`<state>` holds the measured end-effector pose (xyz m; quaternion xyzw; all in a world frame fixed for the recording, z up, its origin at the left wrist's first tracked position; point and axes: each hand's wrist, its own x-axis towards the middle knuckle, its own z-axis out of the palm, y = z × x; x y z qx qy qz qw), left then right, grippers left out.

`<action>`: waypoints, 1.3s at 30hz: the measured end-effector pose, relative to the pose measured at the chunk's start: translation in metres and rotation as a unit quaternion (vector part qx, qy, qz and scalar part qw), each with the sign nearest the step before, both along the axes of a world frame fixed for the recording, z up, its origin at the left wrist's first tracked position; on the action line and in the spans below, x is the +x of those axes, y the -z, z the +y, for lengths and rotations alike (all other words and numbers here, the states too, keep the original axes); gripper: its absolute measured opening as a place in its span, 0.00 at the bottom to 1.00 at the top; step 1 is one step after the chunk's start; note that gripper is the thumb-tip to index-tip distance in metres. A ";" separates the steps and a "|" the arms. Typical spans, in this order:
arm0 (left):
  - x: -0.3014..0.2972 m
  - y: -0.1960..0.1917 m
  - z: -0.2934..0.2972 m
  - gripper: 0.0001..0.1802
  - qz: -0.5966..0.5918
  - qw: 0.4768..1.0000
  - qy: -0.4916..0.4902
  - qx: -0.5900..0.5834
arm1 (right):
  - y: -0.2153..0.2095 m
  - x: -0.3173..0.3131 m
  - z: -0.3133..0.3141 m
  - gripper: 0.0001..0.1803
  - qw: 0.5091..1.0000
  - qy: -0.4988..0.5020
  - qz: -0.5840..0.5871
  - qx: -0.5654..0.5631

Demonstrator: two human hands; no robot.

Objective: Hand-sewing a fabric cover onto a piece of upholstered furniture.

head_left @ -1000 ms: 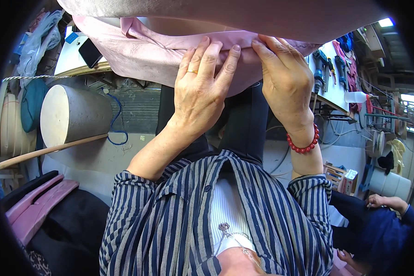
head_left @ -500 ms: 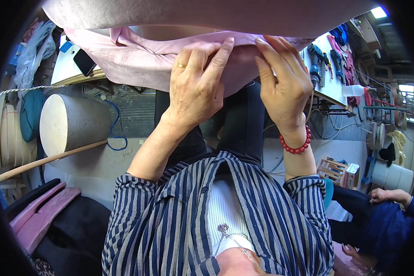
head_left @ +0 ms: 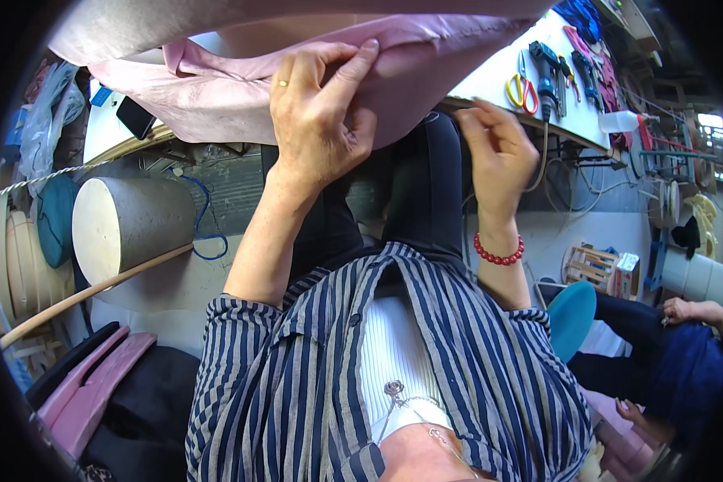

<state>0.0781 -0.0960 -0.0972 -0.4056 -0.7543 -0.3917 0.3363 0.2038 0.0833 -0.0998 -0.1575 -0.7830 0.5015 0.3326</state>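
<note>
A pale pink, suede-like cloth (head_left: 185, 100) hangs in folds across the top of the view, beneath a large padded pink piece (head_left: 128, 24). My left hand (head_left: 317, 120) pinches the cloth's folded edge between thumb and forefinger; a gold ring is on one finger. To the right of the cloth and apart from it is my right hand (head_left: 502, 153), its fingers loosely bent and thumb raised, slightly blurred. I see nothing held in it. A red bead bracelet (head_left: 498, 249) circles that wrist.
Right, a white worktop (head_left: 490, 76) bears scissors (head_left: 522, 90), a power tool (head_left: 548, 80) and a white bottle (head_left: 618, 122). Left stand a phone (head_left: 136, 118), a pale cylinder (head_left: 132, 221) and a wooden pole (head_left: 96, 293). A co-worker's hand (head_left: 679, 311) shows lower right.
My right hand has come off the cloth and moved down and right. The left hand keeps its pinch, slightly higher and farther left. The scissors have come into view.
</note>
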 end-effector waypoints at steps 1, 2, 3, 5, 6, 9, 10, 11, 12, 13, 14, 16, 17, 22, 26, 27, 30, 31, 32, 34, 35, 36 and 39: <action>-0.001 0.000 0.000 0.32 0.002 1.000 0.000 0.001 | 0.020 0.003 0.005 0.10 0.998 -0.015 -0.058 0.002; -0.003 -0.001 0.002 0.32 0.005 1.000 0.003 0.003 | 0.042 0.006 0.010 0.11 0.990 -0.041 -0.090 -0.101; -0.003 0.000 0.002 0.32 0.009 1.000 0.001 0.000 | 0.066 0.009 0.011 0.12 0.969 -0.071 -0.119 -0.205; -0.006 0.003 0.003 0.32 0.016 1.000 0.010 0.002 | 0.108 0.018 0.007 0.15 0.897 -0.059 -0.161 -0.406; -0.006 0.004 0.007 0.32 0.018 1.000 0.008 0.003 | 0.121 0.021 0.002 0.18 0.869 -0.049 -0.183 -0.457; -0.007 0.005 0.009 0.33 0.020 1.000 0.011 0.012 | 0.142 0.026 -0.013 0.27 0.820 -0.036 -0.193 -0.538; -0.006 0.003 0.006 0.33 0.027 1.000 -0.005 -0.007 | 0.145 0.026 -0.018 0.29 0.829 -0.024 -0.180 -0.529; -0.006 0.004 0.006 0.33 0.030 1.000 -0.002 -0.004 | 0.142 0.024 -0.017 0.28 0.830 -0.014 -0.167 -0.533; -0.006 0.005 0.006 0.33 0.033 0.999 0.001 0.000 | 0.143 0.022 -0.010 0.26 0.868 -0.019 -0.159 -0.470; -0.005 0.005 0.004 0.33 0.033 0.999 -0.006 -0.009 | 0.145 0.019 0.000 0.24 0.901 -0.024 -0.152 -0.405; -0.005 0.007 0.008 0.33 0.031 1.000 -0.001 -0.004 | 0.146 0.015 0.016 0.19 0.953 0.011 -0.142 -0.266; -0.004 0.006 0.011 0.33 0.034 0.999 -0.002 -0.001 | 0.139 0.004 0.040 0.15 0.989 0.102 -0.106 -0.013; -0.004 0.005 0.013 0.33 0.036 0.999 -0.002 -0.002 | 0.135 -0.001 0.052 0.16 0.979 0.122 -0.132 0.092; -0.005 0.005 0.009 0.33 0.045 0.999 -0.004 -0.002 | 0.122 -0.020 0.040 0.11 0.952 -0.004 -0.280 0.126; -0.005 0.006 0.011 0.33 0.054 0.998 0.000 -0.010 | 0.155 -0.019 0.004 0.13 0.909 -0.073 -0.311 -0.267; -0.006 0.006 0.014 0.33 0.053 0.999 -0.002 -0.006 | 0.187 -0.021 -0.002 0.17 0.867 -0.038 -0.270 -0.417; -0.005 0.008 0.017 0.33 0.046 0.999 -0.004 -0.013 | 0.266 -0.026 -0.028 0.19 0.718 0.162 -0.205 -0.645; -0.006 0.009 0.016 0.33 0.041 0.999 -0.012 -0.020 | 0.288 -0.029 -0.028 0.17 0.659 0.189 -0.240 -0.688; -0.007 0.008 0.008 0.33 0.050 0.998 -0.020 -0.032 | 0.303 -0.035 -0.036 0.15 0.594 0.205 -0.279 -0.727; -0.007 0.008 0.003 0.33 0.052 0.998 -0.023 -0.038 | 0.329 -0.039 -0.042 0.16 0.557 0.281 -0.240 -0.743; -0.007 0.007 0.001 0.33 0.052 0.998 -0.024 -0.037 | 0.360 -0.041 -0.038 0.17 0.524 0.323 -0.225 -0.755; -0.007 0.006 0.013 0.33 0.050 0.998 -0.006 -0.033 | 0.389 -0.033 -0.021 0.19 0.503 0.389 -0.164 -0.754; 0.000 0.005 0.036 0.34 0.032 0.999 0.023 -0.028 | 0.453 -0.012 0.034 0.20 0.398 0.509 -0.133 -0.751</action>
